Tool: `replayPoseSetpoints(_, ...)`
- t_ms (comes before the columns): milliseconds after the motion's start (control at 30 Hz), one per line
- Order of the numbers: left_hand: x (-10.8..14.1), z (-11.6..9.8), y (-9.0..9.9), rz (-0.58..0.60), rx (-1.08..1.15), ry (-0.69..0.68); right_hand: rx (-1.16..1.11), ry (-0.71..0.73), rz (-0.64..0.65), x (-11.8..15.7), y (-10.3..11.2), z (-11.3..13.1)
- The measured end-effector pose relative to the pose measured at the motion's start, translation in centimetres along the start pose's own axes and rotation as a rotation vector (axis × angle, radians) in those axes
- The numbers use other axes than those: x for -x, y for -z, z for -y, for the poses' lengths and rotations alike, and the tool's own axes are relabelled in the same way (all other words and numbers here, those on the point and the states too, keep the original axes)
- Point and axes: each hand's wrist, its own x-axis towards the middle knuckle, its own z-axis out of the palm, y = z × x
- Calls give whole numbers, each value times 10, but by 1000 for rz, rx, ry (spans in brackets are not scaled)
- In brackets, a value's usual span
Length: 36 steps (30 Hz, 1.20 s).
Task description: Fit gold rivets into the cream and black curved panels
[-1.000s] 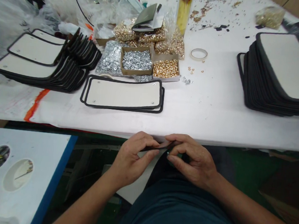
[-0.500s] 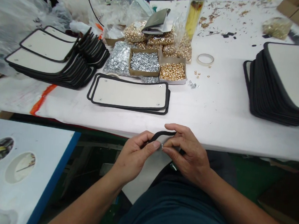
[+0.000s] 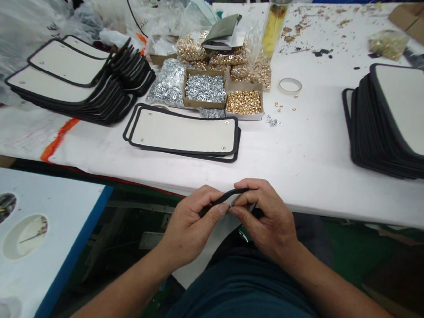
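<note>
My left hand (image 3: 191, 226) and my right hand (image 3: 268, 218) meet just in front of the table's near edge. Between them they grip a black-edged panel (image 3: 228, 195), seen nearly edge-on and bent into a curve. My left fingers and thumb close on its left part; my right fingers are closed around its right part. A tiny silver metal piece (image 3: 230, 206) shows between the thumb tips, against the panel. Much of the panel is hidden by the fingers. Beyond the hands lie white panels with black trim (image 3: 184, 133), with small metal fasteners at the top one's corners.
Tall panel stacks stand at right (image 3: 405, 111) and left (image 3: 70, 87). Boxes of silver rings (image 3: 205, 87) and gold fasteners (image 3: 244, 102) sit mid-table near a tape roll (image 3: 289, 85) and a bottle (image 3: 273, 30). A white board with round holes (image 3: 62, 215) is at lower left.
The held panel's edge now curves less and its left end slopes lower. My thumbs stay close together at the silver piece. The view has shifted very slightly.
</note>
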Motion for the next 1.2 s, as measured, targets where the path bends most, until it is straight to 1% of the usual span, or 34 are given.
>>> replayPoseSetpoints(67, 1, 0, -1, -12, -34, -41, -6, -46, -45, 2, -1, -1)
replayPoseSetpoints(133, 2, 0, -3, -25, -55, -73, 14, -55, -43, 3, -1, -3)
replayPoseSetpoints(333, 6, 5, -7, -73, -80, -138, 144, 144, 104, -2, 6, -8)
replayPoseSetpoints(500, 11, 8, -10, -128, -145, -165, 246, 186, 154, -3, 10, -8)
replayPoseSetpoints(600, 14, 10, -11, -153, -187, -225, 292, 207, 190, -2, 12, -6)
replayPoseSetpoints(700, 18, 10, -11, -147, -206, -293, 347, 232, 228, -2, 15, -1)
replayPoseSetpoints(767, 21, 9, -11, -139, -216, -341, 368, 255, 238, -1, 17, 2)
replayPoseSetpoints(867, 22, 7, -11, -138, -232, -414, 358, 286, 218, 2, 19, 5)
replayPoseSetpoints(967, 22, 8, -11, -132, -276, -457, 347, 306, 206, 6, 17, 5)
replayPoseSetpoints(1033, 22, 12, -8, -95, -341, -445, 336, 297, 203, 7, 18, 3)
replayPoseSetpoints(1100, 23, 19, -1, -58, -434, -378, 298, 250, 179, 3, 23, -1)
replayPoseSetpoints(1133, 23, 23, 6, -50, -480, -321, 276, 209, 159, 0, 29, -3)
replayPoseSetpoints(1200, 23, 32, 22, -3, -531, -157, 254, 77, 119, -9, 46, -9)
